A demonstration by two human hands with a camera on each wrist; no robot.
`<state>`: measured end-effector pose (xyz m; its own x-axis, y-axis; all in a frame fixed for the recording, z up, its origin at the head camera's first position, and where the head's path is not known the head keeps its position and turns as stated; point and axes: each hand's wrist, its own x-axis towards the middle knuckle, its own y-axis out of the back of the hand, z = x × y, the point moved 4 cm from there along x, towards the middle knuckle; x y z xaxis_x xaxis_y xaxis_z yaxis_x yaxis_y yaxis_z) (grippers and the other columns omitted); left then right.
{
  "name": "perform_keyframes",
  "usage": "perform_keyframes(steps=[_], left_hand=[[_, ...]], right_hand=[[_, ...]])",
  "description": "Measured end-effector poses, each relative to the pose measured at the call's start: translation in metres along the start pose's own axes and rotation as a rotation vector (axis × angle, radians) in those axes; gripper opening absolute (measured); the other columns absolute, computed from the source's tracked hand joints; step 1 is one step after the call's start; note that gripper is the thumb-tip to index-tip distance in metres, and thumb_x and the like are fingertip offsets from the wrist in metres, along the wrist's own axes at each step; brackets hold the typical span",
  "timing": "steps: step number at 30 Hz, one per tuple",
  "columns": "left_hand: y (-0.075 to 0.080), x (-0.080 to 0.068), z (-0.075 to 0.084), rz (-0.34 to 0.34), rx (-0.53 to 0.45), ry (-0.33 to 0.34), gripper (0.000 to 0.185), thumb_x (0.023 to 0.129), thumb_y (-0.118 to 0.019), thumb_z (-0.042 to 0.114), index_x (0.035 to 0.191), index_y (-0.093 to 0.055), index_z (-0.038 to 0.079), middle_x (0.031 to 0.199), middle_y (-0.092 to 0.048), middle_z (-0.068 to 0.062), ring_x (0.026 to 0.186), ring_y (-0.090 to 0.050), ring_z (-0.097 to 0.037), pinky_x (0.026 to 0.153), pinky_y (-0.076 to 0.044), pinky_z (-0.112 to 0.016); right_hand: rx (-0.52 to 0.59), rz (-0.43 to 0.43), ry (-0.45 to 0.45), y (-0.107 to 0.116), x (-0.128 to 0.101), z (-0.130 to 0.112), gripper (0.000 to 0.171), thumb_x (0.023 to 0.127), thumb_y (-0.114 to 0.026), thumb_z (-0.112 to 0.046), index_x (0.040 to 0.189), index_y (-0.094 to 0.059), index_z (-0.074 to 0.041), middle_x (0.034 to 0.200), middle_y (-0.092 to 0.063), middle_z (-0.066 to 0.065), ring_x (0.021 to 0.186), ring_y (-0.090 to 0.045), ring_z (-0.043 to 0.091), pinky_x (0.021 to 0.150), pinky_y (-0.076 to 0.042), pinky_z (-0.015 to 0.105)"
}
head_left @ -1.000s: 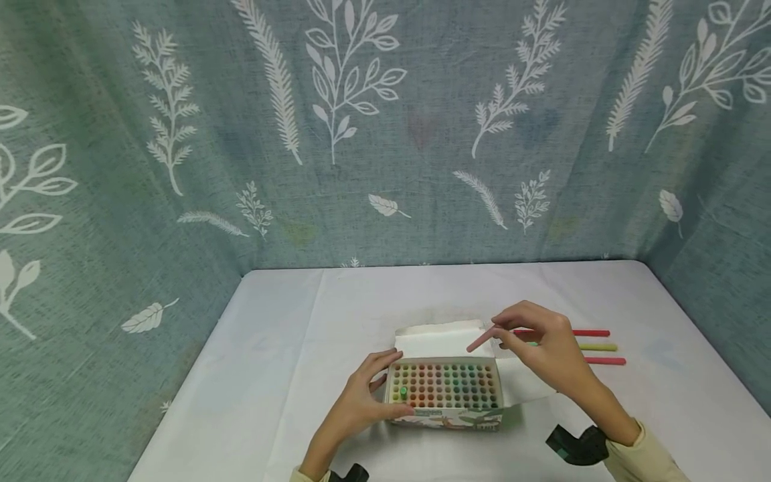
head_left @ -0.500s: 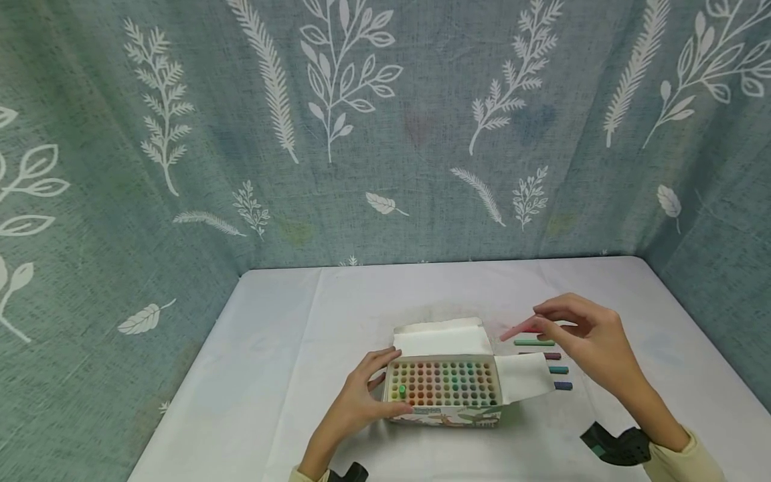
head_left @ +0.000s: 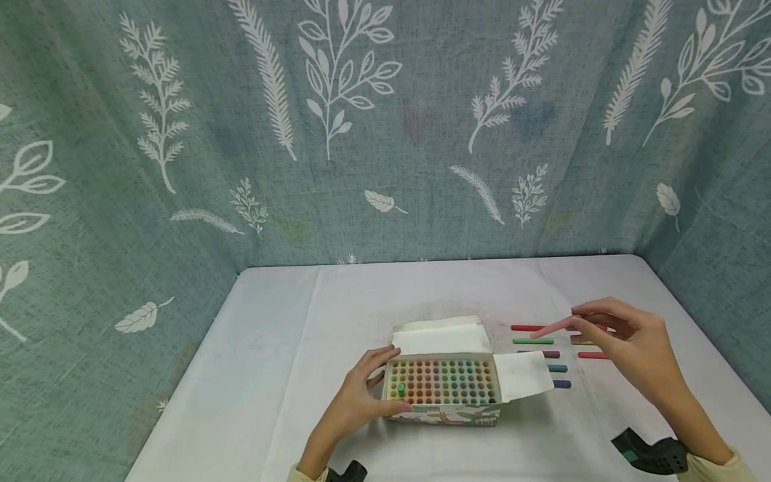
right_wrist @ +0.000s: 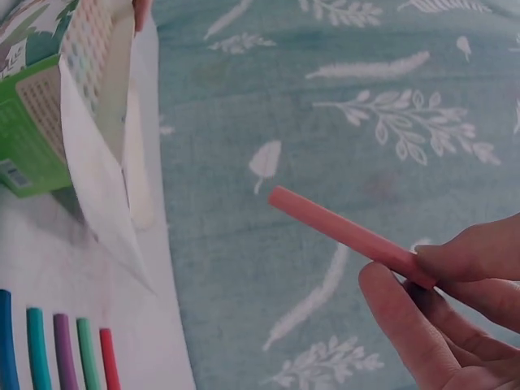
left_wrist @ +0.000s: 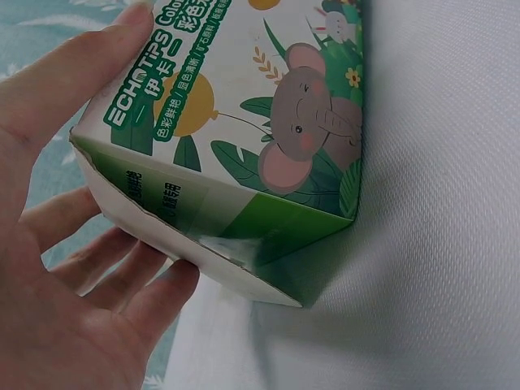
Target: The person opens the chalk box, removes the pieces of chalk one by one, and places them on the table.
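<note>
My right hand (head_left: 632,340) pinches a pink chalk stick (head_left: 553,327) between thumb and fingers, above the chalks at the right. In the right wrist view the pink chalk (right_wrist: 349,234) points away from the fingertips, held by one end. My left hand (head_left: 361,395) grips the left end of an open chalk box (head_left: 442,414), thumb at the front and fingers on the far side. One green chalk (head_left: 401,388) stands up in the box's holed insert. An elephant is printed on the box side (left_wrist: 309,122) in the left wrist view.
Several chalks lie in a column right of the box, among them a green chalk (head_left: 533,341) and a blue chalk (head_left: 562,384). A red chalk (head_left: 593,355) lies in another column below my right hand. The box's flap (head_left: 524,375) spreads rightward on the white table (head_left: 301,321).
My right hand has moved rightward from above the box with the pink chalk, uncovering the nearer column of chalks. The left hand still holds the box in place.
</note>
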<state>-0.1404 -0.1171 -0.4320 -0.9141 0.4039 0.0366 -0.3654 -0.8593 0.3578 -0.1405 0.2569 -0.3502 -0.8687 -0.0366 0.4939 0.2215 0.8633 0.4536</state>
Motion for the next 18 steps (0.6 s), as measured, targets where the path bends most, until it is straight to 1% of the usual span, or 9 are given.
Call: perform_keyframes(steps=[3,5,8,11,14,18], left_hand=[[0.0,0.0,0.0,0.0,-0.006,0.0,0.08,0.073,-0.083,0.011,0.142,-0.042,0.005,0.146,-0.031,-0.019,0.135,-0.03,-0.037,0.106,-0.034,-0.054],[0.0,0.0,0.0,0.001,-0.008,-0.001,0.08,0.072,-0.083,0.011,0.141,-0.043,0.005,0.146,-0.031,-0.02,0.134,-0.03,-0.037,0.106,-0.033,-0.054],[-0.001,0.0,0.0,0.002,-0.01,0.002,0.081,0.072,-0.083,0.011,0.142,-0.043,0.005,0.146,-0.031,-0.019,0.135,-0.03,-0.037,0.106,-0.033,-0.054],[0.0,0.0,0.0,0.002,-0.011,0.002,0.081,0.072,-0.083,0.012,0.141,-0.043,0.005,0.146,-0.032,-0.019,0.135,-0.03,-0.037,0.106,-0.033,-0.054],[0.0,0.0,0.0,0.001,-0.009,0.007,0.081,0.072,-0.083,0.011,0.142,-0.043,0.005,0.146,-0.032,-0.019,0.134,-0.03,-0.037,0.106,-0.033,-0.054],[0.0,0.0,0.001,0.002,0.001,0.01,0.081,0.072,-0.083,0.01,0.142,-0.042,0.005,0.146,-0.031,-0.019,0.134,-0.03,-0.037,0.106,-0.034,-0.054]], right_hand=[[0.006,-0.004,-0.041,0.006,-0.005,0.008,0.021,0.082,-0.07,0.005,0.102,-0.068,-0.003,0.094,-0.067,0.004,0.078,-0.068,0.01,0.067,-0.056,0.019],[-0.013,0.0,-0.074,0.01,-0.008,0.013,0.02,0.082,-0.071,0.002,0.101,-0.069,-0.004,0.095,-0.068,0.003,0.081,-0.068,0.01,0.068,-0.056,0.017],[-0.034,0.011,-0.133,0.017,-0.013,0.023,0.018,0.083,-0.072,-0.003,0.101,-0.069,-0.005,0.096,-0.068,0.001,0.085,-0.066,0.005,0.069,-0.054,0.013],[-0.046,0.029,-0.189,0.023,-0.018,0.031,0.019,0.084,-0.072,-0.007,0.103,-0.069,-0.003,0.096,-0.067,-0.004,0.085,-0.065,0.0,0.068,-0.053,0.011],[-0.039,0.033,-0.21,0.027,-0.023,0.039,0.021,0.086,-0.07,-0.006,0.106,-0.067,0.002,0.097,-0.066,-0.006,0.083,-0.066,0.002,0.067,-0.054,0.013],[-0.027,0.034,-0.21,0.031,-0.028,0.05,0.021,0.088,-0.067,-0.003,0.106,-0.064,0.007,0.096,-0.065,-0.006,0.079,-0.067,0.005,0.065,-0.056,0.018]])
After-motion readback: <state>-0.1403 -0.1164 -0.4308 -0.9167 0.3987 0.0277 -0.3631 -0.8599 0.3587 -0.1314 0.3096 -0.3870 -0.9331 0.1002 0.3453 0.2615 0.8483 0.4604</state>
